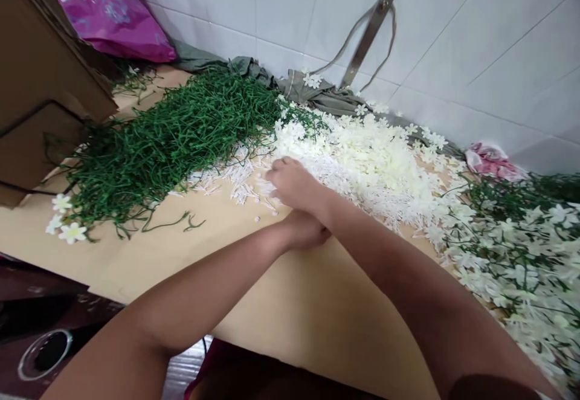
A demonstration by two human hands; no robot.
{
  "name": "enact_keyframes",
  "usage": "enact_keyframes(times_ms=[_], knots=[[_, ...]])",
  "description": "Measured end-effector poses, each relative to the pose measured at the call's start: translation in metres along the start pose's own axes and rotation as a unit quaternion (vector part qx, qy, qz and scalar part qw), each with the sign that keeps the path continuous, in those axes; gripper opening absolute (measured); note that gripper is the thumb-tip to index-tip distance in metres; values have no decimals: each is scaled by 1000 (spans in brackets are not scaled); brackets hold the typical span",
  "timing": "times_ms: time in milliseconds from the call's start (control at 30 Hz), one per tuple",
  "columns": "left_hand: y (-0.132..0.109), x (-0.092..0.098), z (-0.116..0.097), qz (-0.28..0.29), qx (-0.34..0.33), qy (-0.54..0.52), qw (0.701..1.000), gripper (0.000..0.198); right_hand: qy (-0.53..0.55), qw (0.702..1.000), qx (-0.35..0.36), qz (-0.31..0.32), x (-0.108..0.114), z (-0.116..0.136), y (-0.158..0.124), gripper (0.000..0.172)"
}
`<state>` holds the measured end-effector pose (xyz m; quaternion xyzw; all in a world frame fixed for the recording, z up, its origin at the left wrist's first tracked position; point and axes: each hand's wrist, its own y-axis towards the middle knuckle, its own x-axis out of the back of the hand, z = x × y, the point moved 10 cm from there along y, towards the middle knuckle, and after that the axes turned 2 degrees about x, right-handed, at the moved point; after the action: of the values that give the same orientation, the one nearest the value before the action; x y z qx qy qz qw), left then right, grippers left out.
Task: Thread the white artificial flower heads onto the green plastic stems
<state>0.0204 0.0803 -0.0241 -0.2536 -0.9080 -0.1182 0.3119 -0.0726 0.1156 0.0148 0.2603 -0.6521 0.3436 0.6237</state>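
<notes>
My forearms cross over the table. My right hand [292, 182] is on top, its fingers curled and slightly blurred above small white sticks [244, 185]. What it holds, if anything, is too small to make out. Under my right wrist lies my left hand [308, 231], its fingers mostly hidden by the right forearm. Just beyond the hands spreads a heap of loose white artificial blossoms [362, 152], with more white sticks along its near side. To the left is a big pile of green plastic stems [181, 140].
Finished-looking white flowers on green stems [521, 261] cover the table's right side. A cardboard box [45, 86] stands at the left, with a purple bag [109, 13] behind it. Grey cloth [321, 95] and a metal strap [369, 37] lie along the tiled wall. The tabletop [290, 309] is tan.
</notes>
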Motion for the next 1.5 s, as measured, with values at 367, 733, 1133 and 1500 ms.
enact_keyframes(times_ms=[367,733,1133,1500], knots=[[-3,-1,-22,30,-77,44,996,30,36,996,-40,-74,40,-29,23,26],[-3,1,-18,31,-56,-15,998,27,53,991,-49,-111,17,-51,38,14],[-13,32,25,-98,209,-668,707,23,95,917,-47,-385,74,-59,-147,21],[-17,-10,13,94,245,-495,828,45,-76,917,3,-392,39,-21,-191,19]])
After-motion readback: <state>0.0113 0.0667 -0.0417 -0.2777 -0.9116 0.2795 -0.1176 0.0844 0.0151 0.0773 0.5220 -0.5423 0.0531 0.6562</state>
